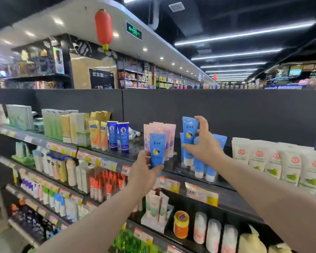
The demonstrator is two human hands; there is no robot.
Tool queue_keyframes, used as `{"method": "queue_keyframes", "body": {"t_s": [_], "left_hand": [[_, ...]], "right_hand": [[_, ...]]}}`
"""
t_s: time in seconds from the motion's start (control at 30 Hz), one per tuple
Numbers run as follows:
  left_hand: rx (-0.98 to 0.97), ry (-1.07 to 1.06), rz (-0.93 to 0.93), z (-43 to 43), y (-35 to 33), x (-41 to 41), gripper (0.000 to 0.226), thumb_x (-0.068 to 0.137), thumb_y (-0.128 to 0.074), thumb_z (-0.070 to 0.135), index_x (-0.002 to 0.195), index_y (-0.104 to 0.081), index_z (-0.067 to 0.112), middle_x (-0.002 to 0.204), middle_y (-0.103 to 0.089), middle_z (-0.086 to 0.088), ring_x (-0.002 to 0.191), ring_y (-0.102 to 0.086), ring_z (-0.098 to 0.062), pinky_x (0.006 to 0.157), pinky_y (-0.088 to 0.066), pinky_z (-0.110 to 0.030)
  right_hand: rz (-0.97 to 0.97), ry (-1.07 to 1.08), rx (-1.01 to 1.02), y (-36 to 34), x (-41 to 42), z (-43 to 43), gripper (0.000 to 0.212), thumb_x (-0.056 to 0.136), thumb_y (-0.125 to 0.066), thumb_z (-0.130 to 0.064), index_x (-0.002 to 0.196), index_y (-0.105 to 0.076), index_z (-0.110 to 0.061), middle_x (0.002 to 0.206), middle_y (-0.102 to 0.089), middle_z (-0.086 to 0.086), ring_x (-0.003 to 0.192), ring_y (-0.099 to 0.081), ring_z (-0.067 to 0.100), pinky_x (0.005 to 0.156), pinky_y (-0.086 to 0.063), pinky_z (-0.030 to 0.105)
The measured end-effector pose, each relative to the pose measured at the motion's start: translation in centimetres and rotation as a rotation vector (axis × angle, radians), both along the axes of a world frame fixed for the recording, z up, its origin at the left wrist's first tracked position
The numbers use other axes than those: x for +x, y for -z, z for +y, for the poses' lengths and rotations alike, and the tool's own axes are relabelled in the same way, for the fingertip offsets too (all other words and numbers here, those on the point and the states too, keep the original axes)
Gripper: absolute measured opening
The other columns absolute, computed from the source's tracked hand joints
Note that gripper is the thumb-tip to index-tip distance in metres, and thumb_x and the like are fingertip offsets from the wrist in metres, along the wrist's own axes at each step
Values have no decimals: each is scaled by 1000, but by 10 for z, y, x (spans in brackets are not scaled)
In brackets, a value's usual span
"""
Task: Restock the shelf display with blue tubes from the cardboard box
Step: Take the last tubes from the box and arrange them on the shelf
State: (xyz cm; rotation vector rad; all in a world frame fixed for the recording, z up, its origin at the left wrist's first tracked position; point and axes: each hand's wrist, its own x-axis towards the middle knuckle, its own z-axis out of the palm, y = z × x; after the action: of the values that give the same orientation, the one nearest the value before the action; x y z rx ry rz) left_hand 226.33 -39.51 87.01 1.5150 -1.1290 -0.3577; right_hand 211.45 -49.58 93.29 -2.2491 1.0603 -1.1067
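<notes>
Now partway through stocking the top shelf (pixel 232 196), at the row of blue tubes (pixel 199 167) standing on their white caps between pink packs (pixel 164 132) and white pouches (pixel 274 157). Gripping one tube (pixel 189 128) in the right hand (pixel 204 145) just above that row, and holding a second tube (pixel 157 150) upright in the left hand (pixel 144 172); no cardboard box in view. Next, likely: lowering the right-hand tube cap-down into the row without toppling its neighbours, then bringing the left one across.
</notes>
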Motion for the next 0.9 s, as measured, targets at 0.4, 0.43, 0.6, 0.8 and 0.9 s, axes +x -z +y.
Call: {"method": "queue_keyframes", "body": {"t_s": [0.4,0.43,0.6,0.8,0.9], "left_hand": [[13,161,82,-94,12,21,31,85,-64,8,99,-44,27,93,-55,15,88,-55,-7,82,-48,-25],[14,181,79,-99,13,22,32,85,-65,7,96,-45,29,94,-56,12,89,-56,-7,85,-48,-28],[16,282,92,-119,9,33,33,84,-66,7,107,-47,20,103,-61,4,94,-60,-10,80,-50,-23],[36,361,95,-130,5,44,34,85,-66,11,112,-47,20,101,-63,6,91,-61,-7,79,-52,-23],[66,363,84,-132,6,47,35,83,-68,14,111,-48,22,107,-64,3,98,-62,-15,91,-52,-38]], "right_hand": [[70,120,-75,4,27,-63,44,85,-63,-25,117,-33,-19,94,-66,7,84,-60,26,75,-51,41],[90,144,-86,5,26,-64,44,85,-64,-26,116,-35,-18,94,-66,6,84,-60,25,75,-49,38],[152,252,-80,2,27,-70,42,82,-67,-32,111,-41,-15,95,-66,3,88,-62,24,76,-52,39],[40,263,42,-5,31,-76,33,79,-69,-27,104,-53,-13,100,-64,-1,94,-62,20,80,-55,41],[67,263,65,-7,34,-79,30,76,-71,-25,100,-57,-14,98,-65,3,90,-63,22,70,-53,33]]}}
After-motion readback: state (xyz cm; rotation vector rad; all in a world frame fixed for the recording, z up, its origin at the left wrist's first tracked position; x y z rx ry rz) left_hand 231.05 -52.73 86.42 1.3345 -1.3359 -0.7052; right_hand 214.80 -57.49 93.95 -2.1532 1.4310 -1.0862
